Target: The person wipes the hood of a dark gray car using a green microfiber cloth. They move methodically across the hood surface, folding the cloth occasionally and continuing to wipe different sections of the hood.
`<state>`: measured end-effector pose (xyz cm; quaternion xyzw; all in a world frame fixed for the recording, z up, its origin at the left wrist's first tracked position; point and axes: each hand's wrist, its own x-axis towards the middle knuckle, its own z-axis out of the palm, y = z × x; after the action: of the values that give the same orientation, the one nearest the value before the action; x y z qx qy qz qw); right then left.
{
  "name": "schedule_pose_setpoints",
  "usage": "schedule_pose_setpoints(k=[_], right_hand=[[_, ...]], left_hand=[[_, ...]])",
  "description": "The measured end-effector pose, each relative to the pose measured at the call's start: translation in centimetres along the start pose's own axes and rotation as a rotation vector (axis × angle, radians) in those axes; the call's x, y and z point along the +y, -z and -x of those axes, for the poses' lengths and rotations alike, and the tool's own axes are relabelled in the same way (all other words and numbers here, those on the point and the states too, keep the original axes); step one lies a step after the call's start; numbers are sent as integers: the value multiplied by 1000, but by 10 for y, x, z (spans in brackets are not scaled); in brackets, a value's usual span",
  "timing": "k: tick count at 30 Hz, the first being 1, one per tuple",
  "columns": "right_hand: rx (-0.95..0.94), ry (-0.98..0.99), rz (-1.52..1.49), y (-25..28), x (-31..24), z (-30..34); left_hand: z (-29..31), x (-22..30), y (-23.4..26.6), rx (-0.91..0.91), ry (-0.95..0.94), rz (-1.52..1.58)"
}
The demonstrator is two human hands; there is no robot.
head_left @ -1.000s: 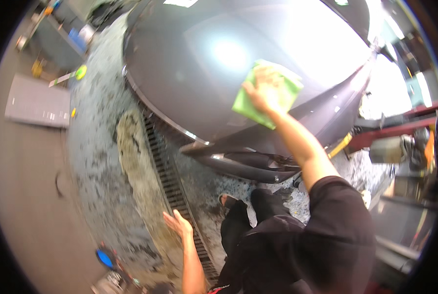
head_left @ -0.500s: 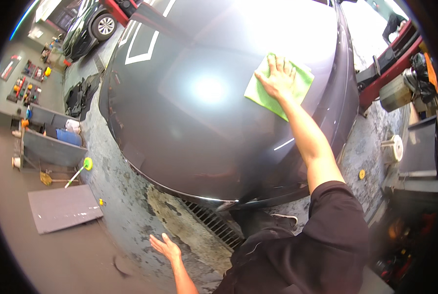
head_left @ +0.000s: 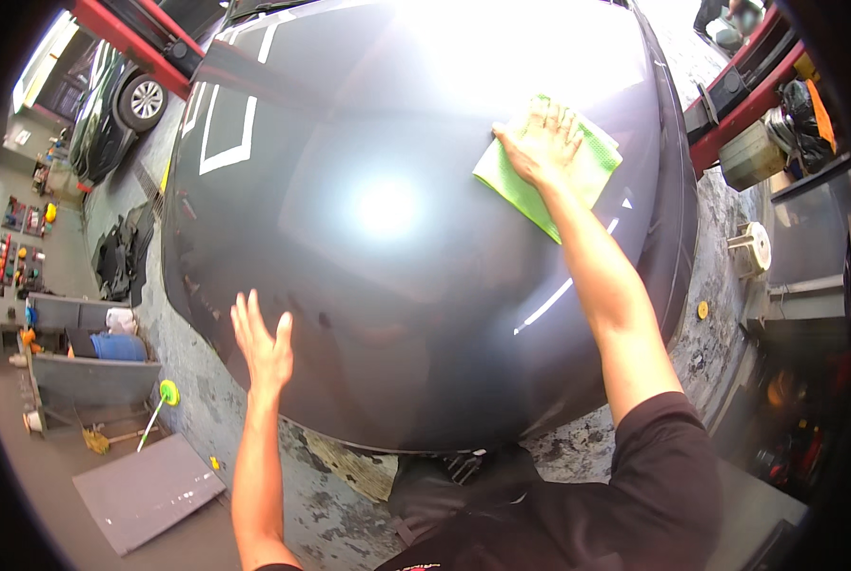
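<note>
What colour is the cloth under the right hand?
The cloth is light green, clearest in the head view.

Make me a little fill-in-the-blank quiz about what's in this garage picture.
1. The right hand lies on a cloth coloured ____.
2. The cloth rests on the car's ____.
3. The empty hand is the person's ____ one.
4. The slanting beam at upper left is coloured ____.

Missing words: green; hood; left; red.

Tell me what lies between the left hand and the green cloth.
The head view shows only bare, glossy dark hood between the left hand and the green cloth.
</note>
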<state>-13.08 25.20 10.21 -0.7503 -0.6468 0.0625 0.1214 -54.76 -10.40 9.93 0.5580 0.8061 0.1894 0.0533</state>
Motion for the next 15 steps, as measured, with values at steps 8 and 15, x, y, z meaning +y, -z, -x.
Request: schedule_pose_setpoints(k=[8, 15], right_hand=[[85, -48, 99, -3, 0, -44], [171, -159, 13, 1, -5, -116]], left_hand=[[-340, 41, -51, -92, -322, -115], [-379, 24, -74, 33, -457, -122]])
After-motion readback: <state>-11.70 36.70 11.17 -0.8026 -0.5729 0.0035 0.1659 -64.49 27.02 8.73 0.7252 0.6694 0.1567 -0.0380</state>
